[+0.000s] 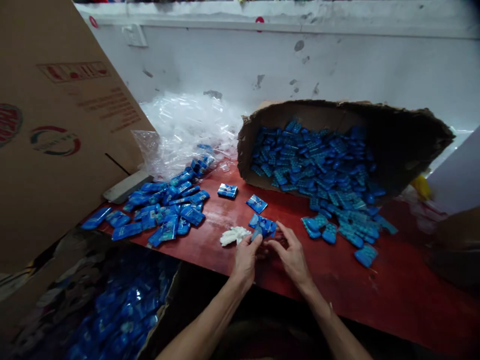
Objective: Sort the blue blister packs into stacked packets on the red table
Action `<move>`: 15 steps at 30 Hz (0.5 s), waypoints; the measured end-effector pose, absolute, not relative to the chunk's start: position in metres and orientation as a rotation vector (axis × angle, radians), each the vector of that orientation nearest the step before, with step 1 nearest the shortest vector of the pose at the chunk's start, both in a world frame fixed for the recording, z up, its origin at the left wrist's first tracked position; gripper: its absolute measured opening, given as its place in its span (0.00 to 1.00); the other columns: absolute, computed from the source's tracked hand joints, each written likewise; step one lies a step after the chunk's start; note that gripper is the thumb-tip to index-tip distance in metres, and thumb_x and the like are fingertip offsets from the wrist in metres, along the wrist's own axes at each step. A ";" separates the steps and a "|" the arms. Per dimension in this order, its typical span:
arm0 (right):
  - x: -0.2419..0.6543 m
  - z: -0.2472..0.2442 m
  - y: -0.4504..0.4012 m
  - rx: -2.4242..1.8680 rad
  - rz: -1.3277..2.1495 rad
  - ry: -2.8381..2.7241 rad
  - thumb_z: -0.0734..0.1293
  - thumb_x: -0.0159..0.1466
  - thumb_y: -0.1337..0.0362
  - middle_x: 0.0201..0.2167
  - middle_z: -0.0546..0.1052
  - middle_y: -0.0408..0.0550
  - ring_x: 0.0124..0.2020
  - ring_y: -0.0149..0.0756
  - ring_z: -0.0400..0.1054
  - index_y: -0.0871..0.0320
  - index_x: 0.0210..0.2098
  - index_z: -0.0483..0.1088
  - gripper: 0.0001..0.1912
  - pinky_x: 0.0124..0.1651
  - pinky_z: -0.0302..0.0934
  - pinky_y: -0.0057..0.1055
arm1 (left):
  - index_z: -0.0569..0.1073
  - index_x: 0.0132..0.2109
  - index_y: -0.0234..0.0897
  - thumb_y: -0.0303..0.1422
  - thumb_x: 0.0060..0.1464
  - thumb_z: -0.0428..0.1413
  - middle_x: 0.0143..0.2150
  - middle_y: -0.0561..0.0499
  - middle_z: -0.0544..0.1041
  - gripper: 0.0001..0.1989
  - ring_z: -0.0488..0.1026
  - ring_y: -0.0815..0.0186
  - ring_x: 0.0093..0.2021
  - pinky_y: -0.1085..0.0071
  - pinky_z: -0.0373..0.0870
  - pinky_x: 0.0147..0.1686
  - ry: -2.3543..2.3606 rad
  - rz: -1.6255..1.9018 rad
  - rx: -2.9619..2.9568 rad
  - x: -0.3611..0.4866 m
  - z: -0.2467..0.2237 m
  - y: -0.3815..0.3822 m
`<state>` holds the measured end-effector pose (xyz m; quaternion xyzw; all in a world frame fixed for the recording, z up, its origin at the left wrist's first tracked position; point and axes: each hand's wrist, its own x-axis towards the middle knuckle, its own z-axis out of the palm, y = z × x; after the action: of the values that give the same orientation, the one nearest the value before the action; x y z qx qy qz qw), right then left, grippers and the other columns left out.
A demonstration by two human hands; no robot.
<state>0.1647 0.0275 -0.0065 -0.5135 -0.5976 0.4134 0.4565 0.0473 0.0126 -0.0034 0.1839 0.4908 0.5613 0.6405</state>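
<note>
My left hand [245, 257] is closed, thumb and fingers pinching a small dull-blue piece [256, 233] whose kind I cannot make out. Right behind it a flat blue printed packet [265, 225] lies at the fingertips. My right hand [294, 255] is open, its thumb and forefinger apart beside that packet's right edge; whether they touch it I cannot tell. Left of my hands lies a white crumpled clump [234, 235]. Beyond are another flat blue packet [257, 203] and a small stack of blue packets [227, 190].
A torn cardboard box [258, 112] on its side spills blue pieces with bumpy teal faces [318, 160] onto the red table [412, 300]. Shiny blue packets [168, 210] are heaped left, before clear plastic bags [187, 125]. A tall carton [75, 110] stands left; more blue packets [123, 305] lie below.
</note>
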 end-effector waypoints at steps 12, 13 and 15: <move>0.145 -0.006 0.025 -1.240 1.419 -1.038 0.64 0.51 0.57 0.16 0.65 0.38 0.18 0.25 0.58 0.60 0.21 0.62 0.12 0.23 0.55 0.23 | 0.74 0.29 0.30 0.37 0.35 0.61 0.22 0.51 0.74 0.15 0.68 0.69 0.23 0.75 0.63 0.24 1.364 1.316 0.643 0.049 -0.018 0.013; 0.144 -0.007 0.025 -1.259 1.392 -1.046 0.63 0.52 0.58 0.16 0.65 0.38 0.17 0.24 0.57 0.60 0.21 0.62 0.11 0.22 0.54 0.23 | 0.74 0.29 0.30 0.37 0.34 0.61 0.22 0.52 0.74 0.15 0.68 0.69 0.22 0.75 0.62 0.23 1.380 1.317 0.637 0.050 -0.018 0.013; 0.144 -0.008 0.024 -1.302 1.334 -1.066 0.61 0.54 0.58 0.15 0.64 0.38 0.17 0.25 0.56 0.59 0.21 0.61 0.11 0.21 0.53 0.23 | 0.74 0.29 0.31 0.38 0.34 0.60 0.20 0.53 0.73 0.14 0.66 0.70 0.20 0.75 0.61 0.21 1.392 1.322 0.622 0.053 -0.018 0.014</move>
<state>0.1438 0.0239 -0.0082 -0.5331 -0.4364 0.5459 0.4768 0.0530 0.0135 -0.0181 0.2610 0.5837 0.5545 0.5326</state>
